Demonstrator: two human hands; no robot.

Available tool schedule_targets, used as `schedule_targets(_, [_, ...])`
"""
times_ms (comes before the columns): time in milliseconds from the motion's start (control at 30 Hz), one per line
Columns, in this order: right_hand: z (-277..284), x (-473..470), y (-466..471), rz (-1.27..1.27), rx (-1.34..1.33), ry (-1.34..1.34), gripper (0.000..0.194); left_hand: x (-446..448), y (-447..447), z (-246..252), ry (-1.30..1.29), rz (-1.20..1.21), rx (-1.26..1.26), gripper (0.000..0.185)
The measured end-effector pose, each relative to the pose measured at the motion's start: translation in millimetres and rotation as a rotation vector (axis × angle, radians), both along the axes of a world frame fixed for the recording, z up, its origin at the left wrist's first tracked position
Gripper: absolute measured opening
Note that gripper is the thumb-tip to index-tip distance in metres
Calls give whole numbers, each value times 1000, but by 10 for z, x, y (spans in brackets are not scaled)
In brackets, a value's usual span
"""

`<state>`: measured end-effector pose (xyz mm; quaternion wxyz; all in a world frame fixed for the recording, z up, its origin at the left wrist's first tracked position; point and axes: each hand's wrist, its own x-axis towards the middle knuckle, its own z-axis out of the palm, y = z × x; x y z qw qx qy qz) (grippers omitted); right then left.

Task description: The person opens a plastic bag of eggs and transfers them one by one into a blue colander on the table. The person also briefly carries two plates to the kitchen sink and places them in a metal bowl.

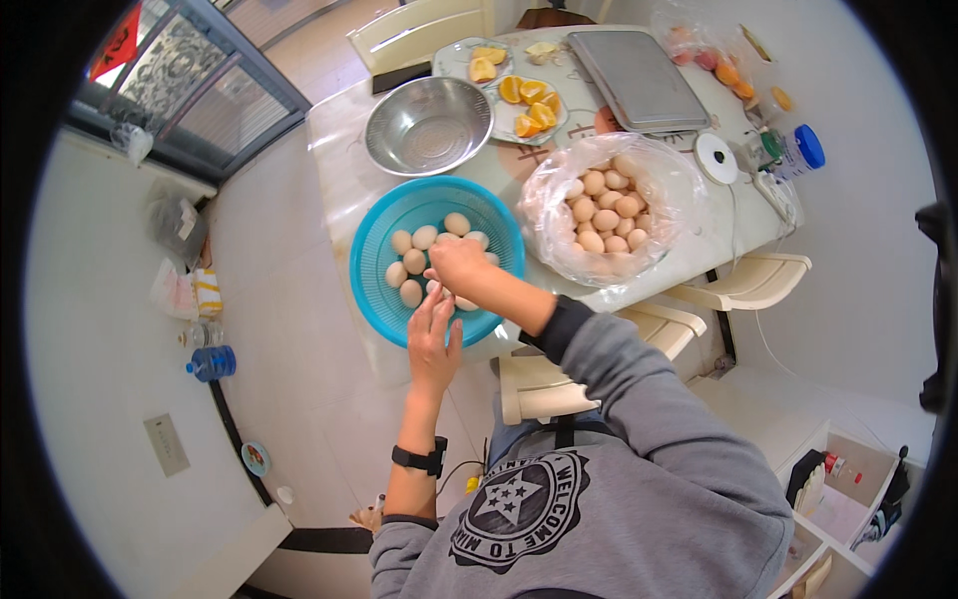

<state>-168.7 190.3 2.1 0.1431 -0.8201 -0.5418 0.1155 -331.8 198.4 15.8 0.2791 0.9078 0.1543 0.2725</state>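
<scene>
A blue plastic basket stands on the table, with several pale eggs lying in it. My right hand is over the middle of these eggs, its fingers curled and pointing down. Whether it grips an egg is hidden by the hand itself. Across the basket's near rim reaches my left hand, fingers and thumb apart, fingertips close to an egg beneath my right hand. Right of the basket, a clear plastic bag sits open, filled with many light-brown eggs.
Behind the basket are a metal colander and a plate of orange wedges. A grey metal tray-like object lies farther back, near a white round lid-like item. Cream chairs stand against the table's near side.
</scene>
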Motion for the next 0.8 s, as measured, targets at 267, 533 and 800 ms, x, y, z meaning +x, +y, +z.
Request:
schedule_targets(267, [1116,1520,-1757,-309,-210,601,42,977,-344,561,-121,-187,-104,28])
schedule_targets(533, [-63,2263,-1740,-38,-58,-159,14,1826,-609,446,268,-177,251,25])
schedule_targets(800, [-14,2796,-1762,-13,200,-236,15,2041,-504,247,299,-3,170,43])
